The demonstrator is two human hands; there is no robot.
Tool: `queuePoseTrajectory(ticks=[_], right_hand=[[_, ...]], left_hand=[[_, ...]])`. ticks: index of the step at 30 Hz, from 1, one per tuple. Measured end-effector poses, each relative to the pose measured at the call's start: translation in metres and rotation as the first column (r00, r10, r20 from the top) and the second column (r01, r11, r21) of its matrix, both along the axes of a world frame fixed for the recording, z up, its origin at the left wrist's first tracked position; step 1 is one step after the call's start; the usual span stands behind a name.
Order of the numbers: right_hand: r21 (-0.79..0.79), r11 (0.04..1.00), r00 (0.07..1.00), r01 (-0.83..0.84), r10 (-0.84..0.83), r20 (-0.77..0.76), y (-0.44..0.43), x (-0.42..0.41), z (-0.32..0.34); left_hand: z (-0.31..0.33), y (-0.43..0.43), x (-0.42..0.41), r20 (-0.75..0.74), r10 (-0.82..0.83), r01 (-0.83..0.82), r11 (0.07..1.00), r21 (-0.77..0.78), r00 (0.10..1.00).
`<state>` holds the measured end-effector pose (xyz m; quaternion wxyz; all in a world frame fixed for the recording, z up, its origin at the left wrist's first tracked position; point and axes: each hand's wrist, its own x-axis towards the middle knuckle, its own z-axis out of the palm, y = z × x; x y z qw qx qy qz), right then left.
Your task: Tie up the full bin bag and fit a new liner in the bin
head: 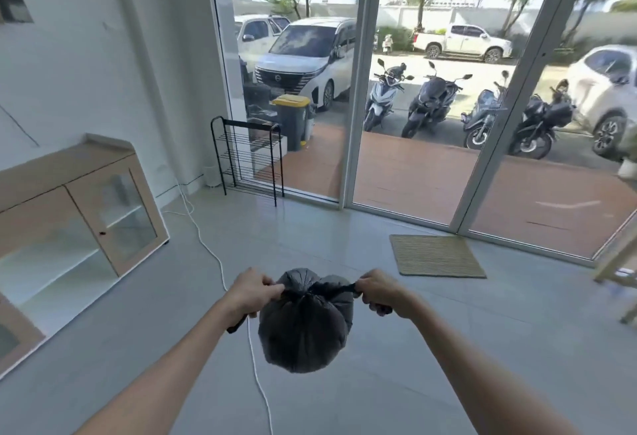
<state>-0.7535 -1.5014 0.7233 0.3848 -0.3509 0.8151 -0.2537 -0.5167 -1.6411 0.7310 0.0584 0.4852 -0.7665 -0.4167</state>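
Head view looks down two bare forearms to a dark grey bin bag (305,327) held up in the air between them, clear of the pale tiled floor (431,348). The left hand (253,291) is closed on one twisted tail of the bag's neck, the right hand (377,291) is closed on the other, and the two tails are drawn outward from a knot sitting at the gathered top, with a loose end of plastic trailing below each fist. The bag bulges round and full but hangs from the neck without dragging the arms down, so I judge it light to moderate in weight; its film is thin, soft and somewhat slick, likely to stretch or tear if yanked, so the best hold is on the bunched tails close to the knot, not on the taut belly. A white cable (256,376) runs along the floor beneath it. Farther off stand a low wooden cabinet (79,214) at the left, a woven doormat (436,255) and a black wire rack (250,157) by the glass doors (413,124). No indoor bin or fresh liner shows.
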Motion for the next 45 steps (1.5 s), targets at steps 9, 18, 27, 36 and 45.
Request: queuePoseTrajectory(ticks=[9,18,27,36,45], right_hand=[[-0.08,0.981,0.984,0.176,-0.172,0.052,-0.082,-0.06,0.002],[-0.032,0.992,0.991,0.123,-0.121,0.052,-0.184,-0.192,-0.004],[-0.073,0.991,0.994,0.108,-0.106,0.03,-0.293,-0.336,-0.013],[-0.04,0.992,0.992,0.118,-0.116,0.057,-0.441,-0.484,-0.033],[0.087,0.985,0.983,0.152,-0.16,0.09,-0.547,-0.58,-0.06]], left_hand=[[0.012,-0.112,-0.086,-0.091,-0.008,0.001,0.997,-0.074,0.996],[0.006,-0.209,-0.211,0.014,-0.091,0.092,0.994,-0.052,0.996],[-0.003,-0.308,-0.351,0.021,-0.006,0.006,1.0,-0.009,1.0],[-0.033,-0.48,-0.509,-0.051,0.003,0.0,0.998,0.059,0.999],[-0.06,-0.608,-0.628,-0.044,-0.029,0.035,0.989,0.142,0.999]])
